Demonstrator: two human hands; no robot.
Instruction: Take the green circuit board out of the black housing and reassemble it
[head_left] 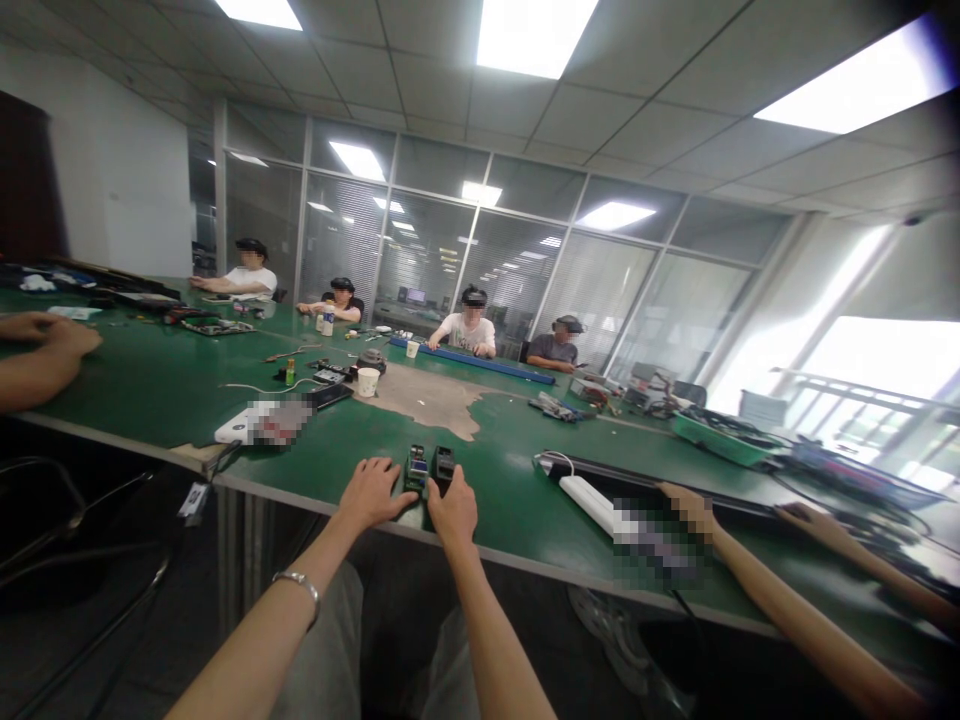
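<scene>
My left hand (370,492) lies on the green table with its fingers stretched out, the thumb reaching the near end of a small device with an exposed green circuit board (417,470). Right beside that device stands a black boxy module (443,459). My right hand (454,506) is closed around the near part of this module, its thumb on the left side. The two pieces sit side by side near the table's front edge. Their undersides are hidden.
A white power strip (585,500) lies to the right, near a co-worker's hand (686,512). Another person's hands (69,335) rest at the far left. A paper cup (367,381), a long blue bar (480,361) and a green tray (716,440) stand farther back.
</scene>
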